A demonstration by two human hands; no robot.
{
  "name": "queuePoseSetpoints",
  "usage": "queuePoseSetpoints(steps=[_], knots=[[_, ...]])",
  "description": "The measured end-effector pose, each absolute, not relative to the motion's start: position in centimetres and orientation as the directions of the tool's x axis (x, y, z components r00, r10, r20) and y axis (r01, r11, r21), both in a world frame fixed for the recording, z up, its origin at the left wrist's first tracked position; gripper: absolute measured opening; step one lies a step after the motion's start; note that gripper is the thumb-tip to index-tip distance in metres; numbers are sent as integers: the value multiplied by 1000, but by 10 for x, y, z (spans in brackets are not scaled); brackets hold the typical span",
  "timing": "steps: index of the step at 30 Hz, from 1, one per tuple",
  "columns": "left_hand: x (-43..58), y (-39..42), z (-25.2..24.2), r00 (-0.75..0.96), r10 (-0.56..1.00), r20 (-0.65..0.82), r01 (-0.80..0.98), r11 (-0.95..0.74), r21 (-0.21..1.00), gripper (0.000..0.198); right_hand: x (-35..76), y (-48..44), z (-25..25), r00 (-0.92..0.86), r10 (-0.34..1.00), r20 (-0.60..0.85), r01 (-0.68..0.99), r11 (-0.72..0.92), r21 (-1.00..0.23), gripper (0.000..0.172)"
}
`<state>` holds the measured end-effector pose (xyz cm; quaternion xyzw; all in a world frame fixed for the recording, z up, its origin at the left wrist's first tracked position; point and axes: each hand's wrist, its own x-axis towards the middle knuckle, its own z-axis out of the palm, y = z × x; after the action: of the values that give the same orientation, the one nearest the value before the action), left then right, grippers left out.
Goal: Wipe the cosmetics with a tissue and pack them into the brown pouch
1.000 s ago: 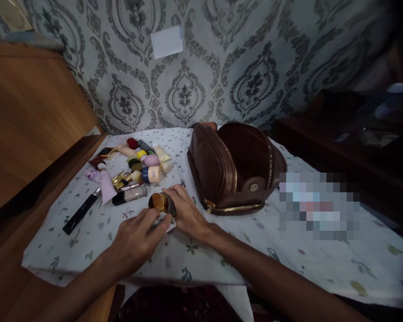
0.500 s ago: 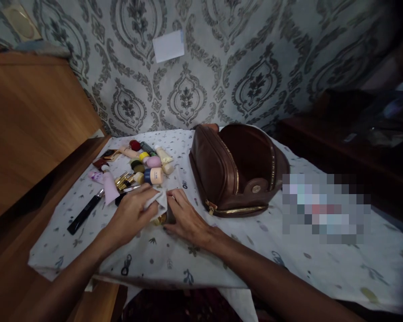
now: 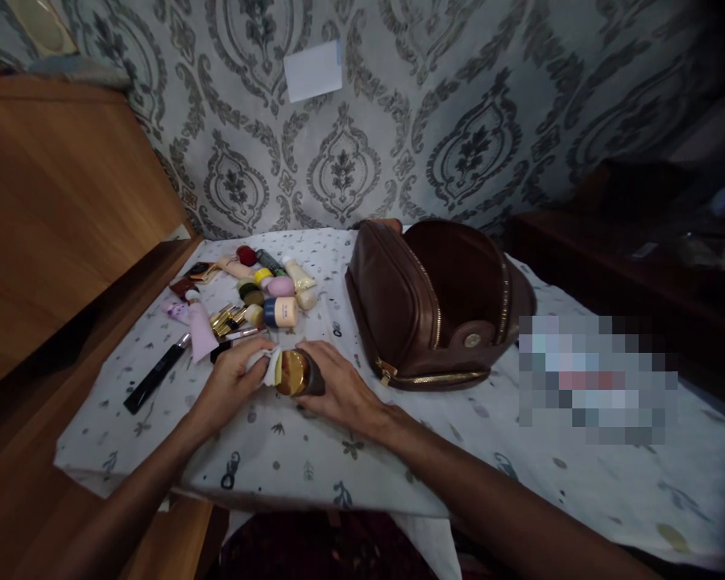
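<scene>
Over the near part of the cloth, my right hand [image 3: 341, 385] is wrapped round a dark jar with a shiny gold end [image 3: 293, 373], tilted so the gold faces left and toward me. My left hand [image 3: 233, 377] pinches a crumpled white wipe [image 3: 270, 364] against the left edge of the gold end. The jar's far side is hidden by my right fingers. Just beyond my left hand lie a blue and cream jar [image 3: 281, 312], several gold tubes [image 3: 226, 319] and a pink tube [image 3: 201, 330].
A brown cosmetic bag [image 3: 392, 298] stands unzipped on the right. A black brush [image 3: 155, 374] lies on the left of the patterned cloth [image 3: 266, 475]. More cosmetics, such as a cream tube [image 3: 299, 274], sit toward the wall. A wooden cabinet [image 3: 66, 201] borders the left; a pixelated patch covers the right.
The jar has turned, so its gold end now shows between my hands. My left hand with the wipe has shifted slightly left and down. The view has moved a little.
</scene>
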<state>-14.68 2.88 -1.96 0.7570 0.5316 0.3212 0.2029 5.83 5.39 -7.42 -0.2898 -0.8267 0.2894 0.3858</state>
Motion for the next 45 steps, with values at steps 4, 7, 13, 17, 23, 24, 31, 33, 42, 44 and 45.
queuePoseSetpoints(steps=[4,7,13,17,23,24,31,33,42,44,45], knots=[[-148,24,-30,181,953,242,640,-301,707,23,59,52,-69,-501,759,416,231,580,-781,62],[-146,19,-34,166,956,240,625,-291,725,21,58,51,-63,-449,810,378,238,516,-823,58],[-136,5,-30,207,916,343,702,-383,600,16,57,50,-57,-356,862,362,282,468,-838,44],[-128,-6,-27,306,850,429,753,-492,437,14,57,51,-59,-332,846,417,320,517,-794,39],[-113,-19,-23,471,753,459,762,-610,219,22,56,50,-65,-385,819,425,397,562,-725,48],[-110,-20,-21,489,740,462,762,-620,186,24,56,48,-66,-404,796,450,387,595,-705,50],[-98,0,4,407,793,453,818,-537,206,24,52,44,-72,-509,656,557,283,739,-612,49],[-102,12,10,358,826,434,799,-512,315,21,52,45,-72,-520,663,539,283,729,-624,51],[-138,41,-13,210,923,323,676,-375,634,30,56,50,-66,-509,727,461,122,591,-797,64],[-141,40,-21,186,921,343,662,-375,649,33,56,50,-64,-482,772,414,62,502,-863,64],[-142,39,-24,179,918,354,656,-380,653,34,55,50,-63,-471,794,383,26,447,-894,64]])
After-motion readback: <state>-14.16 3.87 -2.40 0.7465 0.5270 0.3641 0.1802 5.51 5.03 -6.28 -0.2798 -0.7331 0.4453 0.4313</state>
